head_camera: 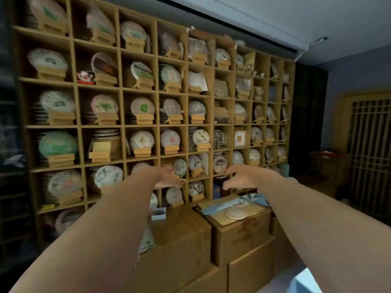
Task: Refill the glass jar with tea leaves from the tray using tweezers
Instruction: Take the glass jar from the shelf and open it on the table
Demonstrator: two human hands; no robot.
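Both my arms stretch forward toward a tall wooden shelf wall [120, 125]. My left hand [167, 176] hangs in the air in front of the lower shelf cells, fingers loosely spread, holding nothing. My right hand [243, 176] is level with it, a little to the right, fingers loosely curved and empty. Between and behind the hands a dark jar-like object [220, 185] stands in a low shelf cell; the blur hides what it is. No tray, tea leaves or tweezers are in view.
The shelf cells hold several wrapped round tea cakes on wooden stands. Below my hands stand stacked cardboard boxes [179, 240]; one carries a small blue box [158, 214], another a tea cake [235, 214] and blue cloth. A lattice door [370, 149] stands at the right.
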